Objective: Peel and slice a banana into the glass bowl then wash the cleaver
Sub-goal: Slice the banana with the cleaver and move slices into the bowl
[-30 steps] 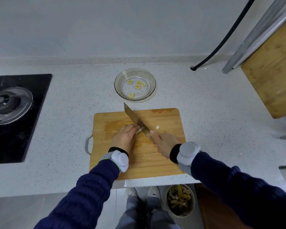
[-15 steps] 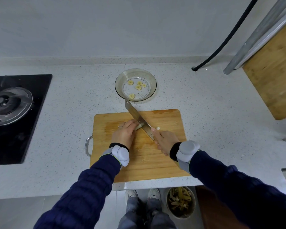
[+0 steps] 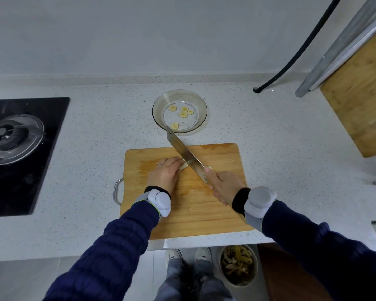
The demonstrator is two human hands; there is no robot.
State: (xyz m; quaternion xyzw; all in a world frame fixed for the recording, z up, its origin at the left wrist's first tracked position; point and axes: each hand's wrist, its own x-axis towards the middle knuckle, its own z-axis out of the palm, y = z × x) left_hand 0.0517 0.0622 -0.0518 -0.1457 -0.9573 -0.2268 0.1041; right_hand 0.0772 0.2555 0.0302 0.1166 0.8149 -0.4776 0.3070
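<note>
A wooden cutting board lies at the counter's front edge. My left hand presses down on a pale peeled banana piece, most of it hidden under my fingers. My right hand grips the handle of the cleaver. Its blade runs diagonally up and left, its edge against the banana's exposed end. The blade tip reaches the near rim of the glass bowl, which stands just behind the board and holds several banana slices.
A black gas stove fills the counter's left side. Another wooden board leans at the right, beside a metal rail and a black cable. Below the counter edge a bin holds banana peels, next to my shoes.
The cleaver has slid forward, its tip going from over the board's far edge to the bowl's rim. Both hands shifted slightly up the board; the left still holds the banana.
</note>
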